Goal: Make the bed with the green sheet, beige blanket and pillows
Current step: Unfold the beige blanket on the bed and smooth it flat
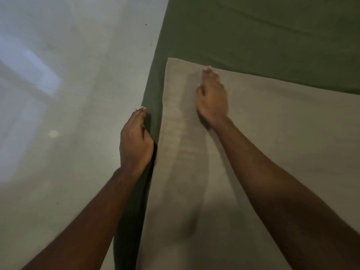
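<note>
Left hand (136, 139): fingers straight and together, pointing away from the body, palm turned inward against the left edge of the bed (153, 90). Right hand (212, 96): palm down, fingers extended, slightly blurred, lying flat on top near that edge. Both forearms bare, reaching forward, roughly parallel.

Blanket (272, 152) on sheet (253, 36); floor (68, 94) left of sheet. Left hand (135, 141) against sheet side, right hand (212, 98) on blanket.

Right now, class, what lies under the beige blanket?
The green sheet shows beyond the beige blanket at its far edge and left side, so it likely runs underneath. The right hand rests flat on top. Anything else beneath is covered.
</note>
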